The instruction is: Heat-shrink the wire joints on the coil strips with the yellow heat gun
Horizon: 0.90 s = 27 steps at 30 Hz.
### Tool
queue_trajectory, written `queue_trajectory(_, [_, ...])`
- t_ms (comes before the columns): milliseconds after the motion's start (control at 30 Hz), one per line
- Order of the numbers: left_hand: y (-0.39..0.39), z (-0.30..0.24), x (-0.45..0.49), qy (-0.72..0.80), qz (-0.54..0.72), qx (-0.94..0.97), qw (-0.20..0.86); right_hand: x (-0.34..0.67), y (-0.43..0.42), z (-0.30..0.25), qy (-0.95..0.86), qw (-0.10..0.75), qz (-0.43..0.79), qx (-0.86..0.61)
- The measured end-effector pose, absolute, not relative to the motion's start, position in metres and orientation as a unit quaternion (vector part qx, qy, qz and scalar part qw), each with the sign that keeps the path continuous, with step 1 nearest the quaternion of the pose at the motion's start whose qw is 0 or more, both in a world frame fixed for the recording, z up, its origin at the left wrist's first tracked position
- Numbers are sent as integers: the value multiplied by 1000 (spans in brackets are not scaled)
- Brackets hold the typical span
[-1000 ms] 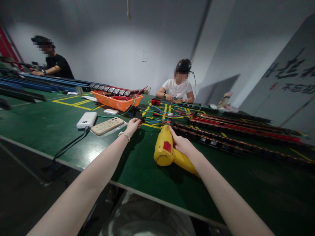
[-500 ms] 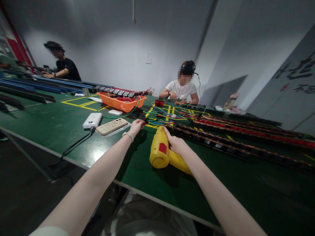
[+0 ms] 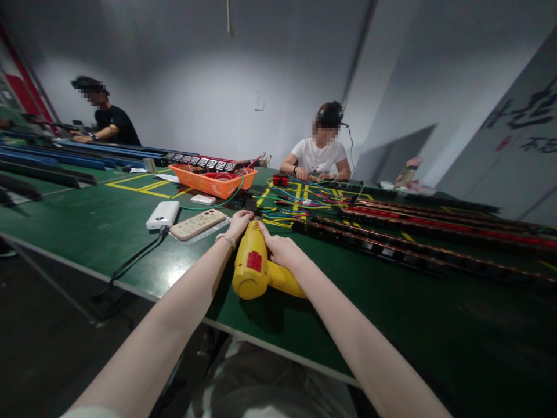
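Note:
My right hand (image 3: 282, 251) is wrapped around a yellow heat gun (image 3: 250, 273) with a red label on its rear. The gun's front end points away from me, just right of my left hand (image 3: 240, 223). That left hand is closed in a pinch near a small black part (image 3: 251, 205) and the ends of coloured wires. What sits between its fingertips is too small and partly hidden to make out. Yellow and green wires (image 3: 278, 220) run rightward from there to a long black strip (image 3: 348, 238) lying on the green table (image 3: 191, 273).
A white power bank (image 3: 162, 215) with a black cable and a beige patterned phone (image 3: 198, 224) lie left of my hands. Behind them stands an orange basket (image 3: 213, 183). Long strips with red and copper wires (image 3: 418, 223) stretch right. Two people work across the table.
My right hand has moved the heat gun leftward, so its front end is now close beside my left hand. My left hand stays nearly in place, still pinched.

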<state>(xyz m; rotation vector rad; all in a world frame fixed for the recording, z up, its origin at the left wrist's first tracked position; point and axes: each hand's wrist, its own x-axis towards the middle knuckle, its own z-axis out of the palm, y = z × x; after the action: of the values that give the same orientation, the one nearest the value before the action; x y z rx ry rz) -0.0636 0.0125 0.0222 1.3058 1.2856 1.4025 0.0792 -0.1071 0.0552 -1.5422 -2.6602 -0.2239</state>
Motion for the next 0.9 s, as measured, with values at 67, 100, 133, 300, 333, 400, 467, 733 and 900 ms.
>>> queue_trajectory(67, [13,22,-64,514,552,524,395,78,-109,56,-864,35,-70,-498])
queue_trajectory(100, [13,22,-65,513,553,525,394,78,-110,57,-863,35,-68,-500])
queue_trajectory(133, [14,21,-65,512,554,525,394,78,-111,58,-861,33,-65,-503])
queue_trajectory(300, [18,18,-65,510,560,517,400,82,-111,56,-859,34,-61,-507])
queue_trajectory(333, [18,18,-65,511,561,515,399,82,-110,56,-858,34,-64,-509])
queue_trajectory(400, [17,18,-64,513,562,511,400,83,-109,54,-856,31,-67,-512])
queue_trajectory(467, [18,18,-63,512,562,503,412,85,-109,53,-856,27,-62,-513])
queue_trajectory(733, [17,14,-61,459,565,487,483,117,-117,55,-810,-7,-42,-585])
queue_trajectory(900, [13,16,-62,454,558,500,482,147,-121,55,-775,-40,-43,-630])
